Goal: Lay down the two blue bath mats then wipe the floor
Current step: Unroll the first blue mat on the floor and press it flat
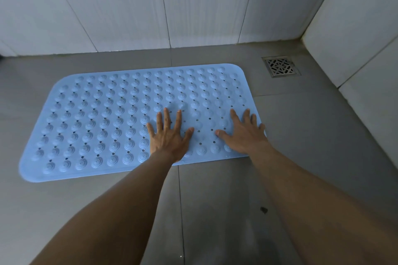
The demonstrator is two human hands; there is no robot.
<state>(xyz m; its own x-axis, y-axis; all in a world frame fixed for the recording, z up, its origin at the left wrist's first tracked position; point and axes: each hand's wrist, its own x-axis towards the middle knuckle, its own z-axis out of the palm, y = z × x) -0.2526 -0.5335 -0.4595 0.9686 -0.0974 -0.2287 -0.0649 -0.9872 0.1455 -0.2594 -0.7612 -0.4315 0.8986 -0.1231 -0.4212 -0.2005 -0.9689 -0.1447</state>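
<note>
One light blue bath mat (pixel 103 118) with rows of round bumps and small holes lies flat on the grey tiled floor (pixel 215 211), its long side running left to right. My left hand (pixel 170 133) presses flat on the mat's near middle with fingers spread. Near the mat's right end, my right hand (pixel 243 131) also presses flat, fingers straight and spread. A second mat is not in view.
A square metal floor drain (pixel 281 66) sits beyond the mat's far right corner. White tiled walls (pixel 129 6) close the far side, and a white wall (pixel 355 38) closes the right. A small dark speck (pixel 263 210) lies on the floor near my right forearm.
</note>
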